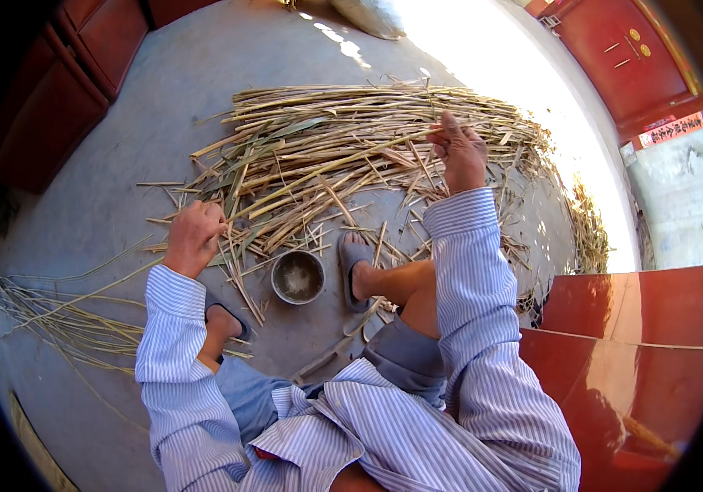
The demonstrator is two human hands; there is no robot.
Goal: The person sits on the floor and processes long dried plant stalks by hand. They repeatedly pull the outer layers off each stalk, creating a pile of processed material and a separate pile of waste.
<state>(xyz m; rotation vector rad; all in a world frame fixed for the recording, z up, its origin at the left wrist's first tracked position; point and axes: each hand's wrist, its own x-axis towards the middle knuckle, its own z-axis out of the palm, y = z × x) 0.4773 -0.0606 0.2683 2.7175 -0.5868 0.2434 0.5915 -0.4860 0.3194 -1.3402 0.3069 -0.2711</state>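
Grip: left hand, right hand pinching stalk | straw pile ahead | bowl between feet | left-side stems

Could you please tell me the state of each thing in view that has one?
Stalk, stretched nearly straight
Left hand, closed on stalk
Right hand, pinching stalk
Pile, loose, roughly aligned
Left bundle, fanned out
Bowl, upright, contents unclear
Sandals, worn
Red doors, apparently shut

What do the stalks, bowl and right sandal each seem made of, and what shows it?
Stalks: dried plant stems, dull; straw-coloured, thin, uneven.
Bowl: metal or glazed pottery, unclear; dark wall, thin pale rim.
Right sandal: probably rubber or foam, matte; smooth grey strap.
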